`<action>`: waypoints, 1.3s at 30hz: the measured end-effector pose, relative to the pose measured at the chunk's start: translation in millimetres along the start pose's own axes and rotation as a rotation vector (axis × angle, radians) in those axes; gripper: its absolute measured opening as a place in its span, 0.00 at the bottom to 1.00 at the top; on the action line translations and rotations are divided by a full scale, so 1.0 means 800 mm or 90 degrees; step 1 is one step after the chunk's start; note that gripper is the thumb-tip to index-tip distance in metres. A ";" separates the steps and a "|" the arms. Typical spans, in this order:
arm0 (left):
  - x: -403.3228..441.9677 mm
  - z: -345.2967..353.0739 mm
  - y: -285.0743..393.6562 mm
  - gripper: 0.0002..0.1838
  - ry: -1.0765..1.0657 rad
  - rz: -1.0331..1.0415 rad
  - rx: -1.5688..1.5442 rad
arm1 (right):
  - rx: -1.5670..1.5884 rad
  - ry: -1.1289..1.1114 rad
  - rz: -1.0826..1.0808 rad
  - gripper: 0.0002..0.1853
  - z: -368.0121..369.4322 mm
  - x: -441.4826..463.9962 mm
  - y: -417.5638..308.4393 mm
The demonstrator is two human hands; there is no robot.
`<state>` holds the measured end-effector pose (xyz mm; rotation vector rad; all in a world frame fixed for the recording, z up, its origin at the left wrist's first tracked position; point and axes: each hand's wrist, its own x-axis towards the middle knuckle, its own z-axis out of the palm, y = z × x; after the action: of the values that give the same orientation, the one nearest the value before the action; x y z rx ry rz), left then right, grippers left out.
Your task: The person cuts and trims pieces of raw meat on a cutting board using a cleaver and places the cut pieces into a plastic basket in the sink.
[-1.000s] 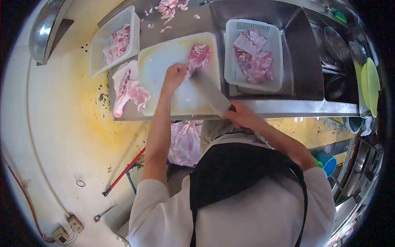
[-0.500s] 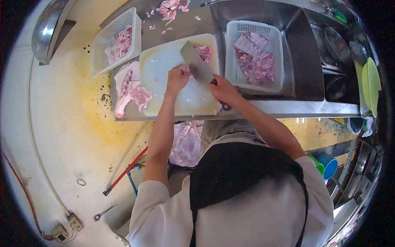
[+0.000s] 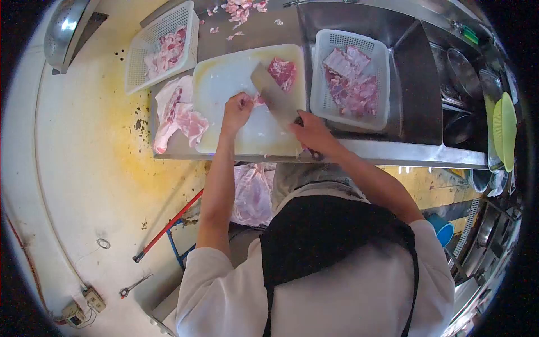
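The left hand's grip (image 3: 238,110) is closed, fingers curled on a small piece of meat (image 3: 258,101) near the middle of the white cutting board (image 3: 216,84). The right hand's grip (image 3: 309,133) is wrapped around the dark handle of a cleaver (image 3: 275,96), whose broad blade points to eleven o'clock, over the board. Whether its edge touches the small piece cannot be told.

Clock directions now run from the board's center, twelve being away from the person. Between one and two o'clock, a larger red cut (image 3: 282,73) lies on the board, just beyond the blade. At three o'clock, a white basket (image 3: 383,84) of meat pieces stands at the metal sink (image 3: 415,84). At nine o'clock, a pale joint (image 3: 181,119) lies on the metal table (image 3: 210,40), just beside the board. At ten o'clock, a second basket (image 3: 136,60) holds pink pieces. Toward twelve, small scraps (image 3: 240,11) are scattered on the table. At six o'clock, a large pale piece (image 3: 251,194) shows below the table's edge.
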<state>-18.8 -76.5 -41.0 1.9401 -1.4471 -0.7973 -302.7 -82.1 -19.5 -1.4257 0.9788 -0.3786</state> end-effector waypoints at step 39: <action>0.138 0.069 0.068 0.12 0.012 0.158 0.086 | -0.128 0.129 0.108 0.18 -0.098 -0.183 0.005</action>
<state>-68.2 -201.7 -48.7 1.8113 -1.7269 -0.5796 -447.4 -23.6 37.2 -1.4901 1.3241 -0.3103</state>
